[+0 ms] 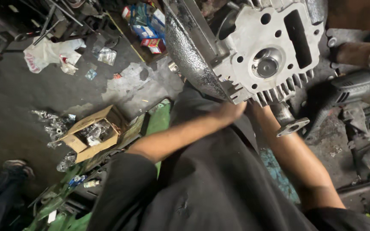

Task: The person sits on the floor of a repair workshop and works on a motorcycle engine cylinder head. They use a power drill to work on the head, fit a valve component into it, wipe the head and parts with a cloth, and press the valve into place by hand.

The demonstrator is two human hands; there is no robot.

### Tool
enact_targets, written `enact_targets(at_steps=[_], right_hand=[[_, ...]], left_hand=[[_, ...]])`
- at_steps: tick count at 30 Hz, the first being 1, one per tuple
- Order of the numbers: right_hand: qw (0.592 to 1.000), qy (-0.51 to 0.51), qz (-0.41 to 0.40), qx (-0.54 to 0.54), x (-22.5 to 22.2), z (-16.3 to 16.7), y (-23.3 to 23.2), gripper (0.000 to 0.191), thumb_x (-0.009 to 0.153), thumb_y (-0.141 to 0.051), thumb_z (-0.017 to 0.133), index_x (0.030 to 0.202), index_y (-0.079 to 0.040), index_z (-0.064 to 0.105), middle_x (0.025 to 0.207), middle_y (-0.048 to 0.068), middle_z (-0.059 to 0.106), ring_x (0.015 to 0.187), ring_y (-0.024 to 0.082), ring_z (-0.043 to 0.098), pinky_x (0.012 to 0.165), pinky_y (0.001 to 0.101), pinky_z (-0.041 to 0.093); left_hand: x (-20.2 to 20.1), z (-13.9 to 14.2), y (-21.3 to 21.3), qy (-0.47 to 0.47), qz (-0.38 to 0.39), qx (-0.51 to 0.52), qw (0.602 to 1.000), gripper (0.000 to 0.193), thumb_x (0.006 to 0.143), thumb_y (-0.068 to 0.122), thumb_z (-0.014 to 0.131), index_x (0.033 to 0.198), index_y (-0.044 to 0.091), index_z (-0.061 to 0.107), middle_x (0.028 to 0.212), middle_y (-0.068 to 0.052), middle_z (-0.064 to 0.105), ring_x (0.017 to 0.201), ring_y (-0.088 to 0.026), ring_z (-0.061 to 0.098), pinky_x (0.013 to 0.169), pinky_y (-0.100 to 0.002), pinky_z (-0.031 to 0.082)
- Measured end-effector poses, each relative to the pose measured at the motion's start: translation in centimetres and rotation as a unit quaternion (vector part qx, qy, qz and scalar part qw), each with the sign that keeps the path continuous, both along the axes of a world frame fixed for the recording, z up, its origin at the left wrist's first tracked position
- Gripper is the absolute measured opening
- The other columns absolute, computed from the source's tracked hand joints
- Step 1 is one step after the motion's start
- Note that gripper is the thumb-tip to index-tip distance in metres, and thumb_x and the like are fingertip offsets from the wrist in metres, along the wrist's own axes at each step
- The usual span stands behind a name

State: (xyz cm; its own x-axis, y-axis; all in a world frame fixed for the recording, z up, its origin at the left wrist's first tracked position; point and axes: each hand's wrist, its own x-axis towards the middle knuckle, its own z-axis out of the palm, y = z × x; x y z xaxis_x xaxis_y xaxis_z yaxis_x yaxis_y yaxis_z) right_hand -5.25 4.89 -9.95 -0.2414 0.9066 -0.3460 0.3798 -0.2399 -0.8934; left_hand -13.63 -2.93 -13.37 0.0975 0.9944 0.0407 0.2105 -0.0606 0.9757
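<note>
Floor (56,92): dark, stained concrete fills the left half of the view, strewn with litter and small parts.
Clothing (210,188): the person's black garment covers the lower middle, both bare forearms reaching up out of it.
Cylinder head (270,51): a grey cast-aluminium engine cylinder head with cooling fins along its lower edge, several round bolt holes, a long slot and a round recessed port on its flat face; it sits at the top centre-right, tilted, held up in front of the person.
Black curved cover (189,55): a grimy dark metal part, touching the cylinder head's left side.
Left hand (232,110): pressed against the underside of the cylinder head at its finned edge; fingers are tucked beneath the casting, so I cannot tell whether they are spread or closed.
Right hand (258,107): mostly hidden under the fins just beside the left hand; only the wrist shows, finger state cannot be told.
Power drill (347,92): a dark electric drill lying to the right of the head.
Cardboard box (93,134): open, holding bagged shiny parts, on the floor at left.
Green frame (157,119): green painted metal running from the lower left to below the left forearm.
Flange (293,127): a small grey metal flange with a hole, just right of the right forearm.
</note>
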Motion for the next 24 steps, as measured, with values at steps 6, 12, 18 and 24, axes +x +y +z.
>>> enact_targets(at_steps=[6, 12, 18, 24], right_hand=[[0.997, -0.059, 0.041, 0.018, 0.9, 0.0, -1.5, 0.027, 0.099, -0.003, 0.052, 0.123, 0.002, 0.063, 0.122, 0.021, 0.065, 0.116, 0.034, 0.059, 0.101, 0.0451, 0.048], [0.993, -0.091, 0.062, 0.04, 0.6, 0.0, -1.3, 0.027, 0.096, 0.0, 0.052, 0.119, 0.003, 0.065, 0.119, 0.022, 0.065, 0.114, 0.037, 0.06, 0.1, 0.0474, 0.048], [0.995, -0.068, 0.02, 0.071, 0.8, 1.3, 2.9, 0.027, 0.093, 0.003, 0.052, 0.115, 0.003, 0.066, 0.115, 0.024, 0.066, 0.112, 0.039, 0.061, 0.099, 0.0496, 0.048], [0.983, -0.148, 0.097, 0.049, 0.3, 1.6, -1.2, 0.028, 0.093, 0.005, 0.05, 0.115, 0.003, 0.067, 0.114, 0.024, 0.067, 0.112, 0.04, 0.062, 0.097, 0.05, 0.049]], left_hand=[[-0.2, -0.4, 1.1, 0.037, -0.009, -0.151, 0.988, 0.033, 0.105, 0.006, 0.046, 0.136, -0.001, 0.055, 0.135, -0.025, 0.061, 0.131, -0.039, 0.057, 0.12, -0.047, 0.043], [-1.8, -2.3, 0.7, 0.032, -0.042, -0.067, 0.996, 0.039, 0.104, 0.006, 0.044, 0.141, -0.005, 0.052, 0.13, -0.023, 0.06, 0.129, -0.038, 0.057, 0.121, -0.048, 0.044], [1.9, 0.1, -2.7, 0.077, -0.019, -0.191, 0.978, 0.038, 0.103, 0.009, 0.046, 0.139, -0.002, 0.054, 0.134, -0.024, 0.057, 0.128, -0.038, 0.054, 0.111, -0.048, 0.043], [-1.8, -3.0, -0.3, 0.059, -0.095, -0.163, 0.98, 0.034, 0.102, 0.014, 0.048, 0.132, 0.006, 0.061, 0.134, -0.019, 0.062, 0.128, -0.031, 0.057, 0.113, -0.043, 0.046]])
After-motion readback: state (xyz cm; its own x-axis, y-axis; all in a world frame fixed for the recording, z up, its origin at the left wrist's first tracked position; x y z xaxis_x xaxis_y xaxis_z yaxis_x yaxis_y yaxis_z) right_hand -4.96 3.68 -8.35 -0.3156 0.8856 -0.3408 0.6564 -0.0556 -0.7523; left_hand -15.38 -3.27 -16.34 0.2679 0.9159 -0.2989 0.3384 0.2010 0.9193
